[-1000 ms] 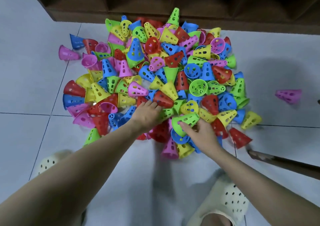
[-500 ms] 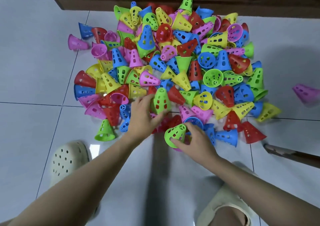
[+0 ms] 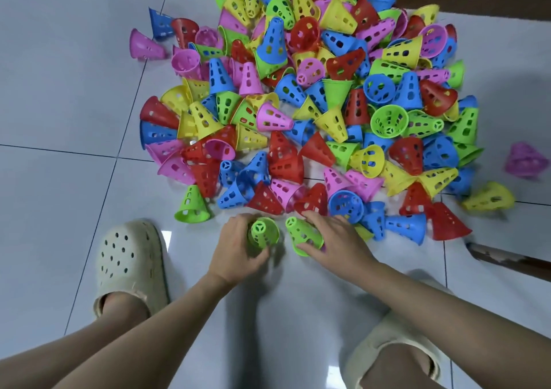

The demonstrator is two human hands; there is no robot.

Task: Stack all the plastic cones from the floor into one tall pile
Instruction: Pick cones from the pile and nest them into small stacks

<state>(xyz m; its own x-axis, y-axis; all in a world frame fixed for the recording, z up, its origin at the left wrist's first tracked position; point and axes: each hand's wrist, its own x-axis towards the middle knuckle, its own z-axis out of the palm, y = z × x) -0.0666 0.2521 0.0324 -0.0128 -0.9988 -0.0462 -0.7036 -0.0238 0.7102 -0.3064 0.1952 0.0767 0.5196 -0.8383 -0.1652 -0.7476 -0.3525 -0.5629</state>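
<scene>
Left hand: our left hand (image 3: pixel 238 250) has its grip closed around a green perforated plastic cone (image 3: pixel 264 235), narrow tip up, just above the white tiled floor (image 3: pixel 59 90).
Right hand: our right hand (image 3: pixel 337 239) grips a second green perforated plastic cone (image 3: pixel 302 235), tilted, tip toward the first; the two sit just beside each other, apart.
Heap: the loose heap of multicoloured plastic cones (image 3: pixel 313 105) lies just beyond both hands.
Outlier: one purple plastic cone (image 3: pixel 526 160) lies apart at right.
Footwear: cream perforated clog (image 3: pixel 129 265) at left.

Sprawling pile of perforated multicoloured plastic cones (image 3: pixel 304 99), two green cones (image 3: pixel 264 233) near edge
</scene>
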